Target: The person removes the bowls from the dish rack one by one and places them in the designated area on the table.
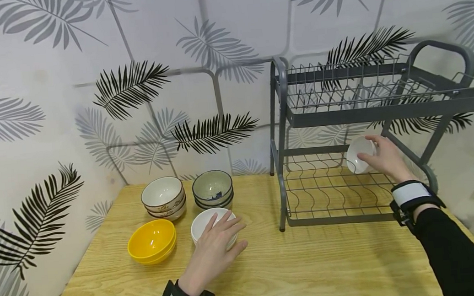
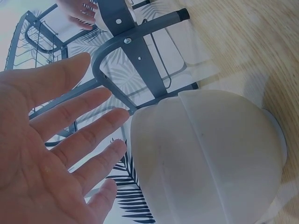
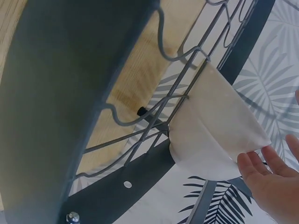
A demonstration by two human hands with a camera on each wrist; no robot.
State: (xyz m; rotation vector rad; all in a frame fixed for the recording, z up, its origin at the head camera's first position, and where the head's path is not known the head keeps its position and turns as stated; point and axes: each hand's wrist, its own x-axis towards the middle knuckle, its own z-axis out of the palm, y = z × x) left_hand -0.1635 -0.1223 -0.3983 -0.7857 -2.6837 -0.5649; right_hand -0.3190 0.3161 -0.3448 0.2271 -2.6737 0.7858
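Note:
My right hand point(image 1: 388, 159) grips the rim of a white bowl point(image 1: 356, 151) between thumb and fingers. This bowl is tipped on its side over the lower shelf point(image 1: 324, 220) of a grey dish rack; in the right wrist view its outer wall point(image 3: 205, 135) lies right at the shelf wires. My left hand point(image 1: 217, 248), palm down with fingers spread, hovers over a stack of white bowls point(image 1: 201, 221) on the table and partly hides it. In the left wrist view those stacked bowls point(image 2: 210, 154) stand beside the straight fingers point(image 2: 88, 135).
Behind the white stack are greenish-grey bowls point(image 1: 212, 186). To the left stand white bowls with brown rims point(image 1: 162, 194) and yellow bowls point(image 1: 152, 241). The rack's upper tier point(image 1: 383, 111) overhangs my right hand. A patterned wall point(image 1: 229, 43) closes off the back.

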